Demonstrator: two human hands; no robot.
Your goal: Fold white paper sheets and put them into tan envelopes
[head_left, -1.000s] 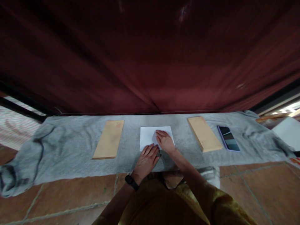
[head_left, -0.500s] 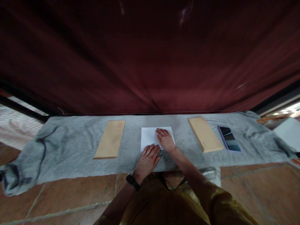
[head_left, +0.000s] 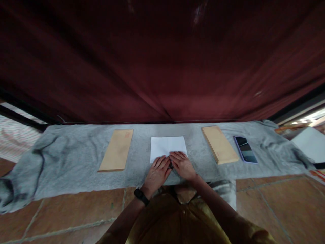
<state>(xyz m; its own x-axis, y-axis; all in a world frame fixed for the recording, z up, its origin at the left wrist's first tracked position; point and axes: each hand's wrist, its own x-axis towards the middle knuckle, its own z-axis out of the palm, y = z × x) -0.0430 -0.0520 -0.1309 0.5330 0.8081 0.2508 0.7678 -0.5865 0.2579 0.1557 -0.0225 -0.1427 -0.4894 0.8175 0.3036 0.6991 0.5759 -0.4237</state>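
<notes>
A white sheet of paper (head_left: 167,144) lies on the grey cloth in front of me, its near edge covered by my fingers. My left hand (head_left: 157,171) rests flat at the paper's near left part, fingers stretched out. Beside it, my right hand (head_left: 182,165) lies flat on the near right part, fingers extended towards the left. The two hands almost meet at the thumbs and fingertips. To the left lies a brown envelope (head_left: 116,150) with a small red print. On the right is a stack of brown envelopes (head_left: 220,145).
The grey cloth (head_left: 76,159) covers a long narrow surface. A phone in a purple case (head_left: 245,149) lies right of the envelope stack. Behind the surface hangs a dark red curtain (head_left: 162,67). Tiled floor (head_left: 83,210) shows below, and a white object (head_left: 311,144) stands at far right.
My right hand has slid from the paper's middle towards me, to its near edge beside my left hand. My left hand stays nearly in place; the view has shifted slightly.
</notes>
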